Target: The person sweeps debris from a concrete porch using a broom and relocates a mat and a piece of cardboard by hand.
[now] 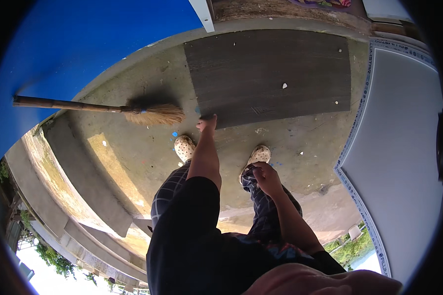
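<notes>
My left hand (pixel 206 123) reaches down and forward over the near left corner of a dark grey mat (pixel 268 73). Its thumb stands apart from loosely bent fingers, and I see nothing held in it. Whether it touches the mat I cannot tell. My right hand (pixel 268 179) is by my right knee, its fingers curled in, with no object showing in it. To the left of my left hand a straw broom (pixel 157 114) with a long wooden handle leans against a blue panel (pixel 108 39).
I stand in cream clogs with holes (pixel 184 147) on a concrete floor (pixel 226 169). White chips and blue bits are scattered about. Concrete steps (pixel 91 177) lie on the left. A large pale panel (pixel 394 132) with a printed border rises on the right.
</notes>
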The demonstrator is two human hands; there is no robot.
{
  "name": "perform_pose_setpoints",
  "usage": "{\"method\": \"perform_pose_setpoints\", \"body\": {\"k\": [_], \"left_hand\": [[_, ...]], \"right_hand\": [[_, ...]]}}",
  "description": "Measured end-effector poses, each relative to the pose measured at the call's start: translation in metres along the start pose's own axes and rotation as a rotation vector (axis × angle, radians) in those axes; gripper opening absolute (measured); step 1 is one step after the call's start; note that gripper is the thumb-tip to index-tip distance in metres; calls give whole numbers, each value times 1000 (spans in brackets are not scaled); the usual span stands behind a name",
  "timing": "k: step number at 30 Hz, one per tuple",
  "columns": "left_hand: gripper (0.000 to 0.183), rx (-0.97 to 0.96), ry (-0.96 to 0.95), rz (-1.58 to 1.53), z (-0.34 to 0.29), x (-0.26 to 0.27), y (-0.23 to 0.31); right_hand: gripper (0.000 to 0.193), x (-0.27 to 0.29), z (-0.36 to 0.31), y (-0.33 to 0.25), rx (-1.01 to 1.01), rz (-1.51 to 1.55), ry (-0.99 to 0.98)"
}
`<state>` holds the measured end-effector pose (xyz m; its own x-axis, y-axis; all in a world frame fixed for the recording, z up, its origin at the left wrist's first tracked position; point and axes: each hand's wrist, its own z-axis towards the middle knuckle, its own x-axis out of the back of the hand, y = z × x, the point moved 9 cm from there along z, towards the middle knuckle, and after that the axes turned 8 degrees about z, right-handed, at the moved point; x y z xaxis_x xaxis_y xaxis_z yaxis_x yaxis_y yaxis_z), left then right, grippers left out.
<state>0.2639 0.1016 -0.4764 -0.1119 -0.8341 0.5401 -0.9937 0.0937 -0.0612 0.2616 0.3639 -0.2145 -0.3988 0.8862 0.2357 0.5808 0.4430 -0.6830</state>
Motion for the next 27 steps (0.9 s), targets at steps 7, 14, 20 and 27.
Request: {"method": "perform_pose_setpoints", "body": {"k": [7,14,20,27], "left_hand": [[58,-538,91,-67,-49,57,44],[44,-788,-80,-79,-250,96,78],[33,-808,-222,-53,-463,132,88],[27,-947,-392,-211,-600,190,75]], "right_hand": [[18,4,5,7,-41,-103,80],[16,16,-87,14,-23,155,224],[38,107,-146,-68,-49,82,393],[47,144,-201,-103,-150,548,491]]}}
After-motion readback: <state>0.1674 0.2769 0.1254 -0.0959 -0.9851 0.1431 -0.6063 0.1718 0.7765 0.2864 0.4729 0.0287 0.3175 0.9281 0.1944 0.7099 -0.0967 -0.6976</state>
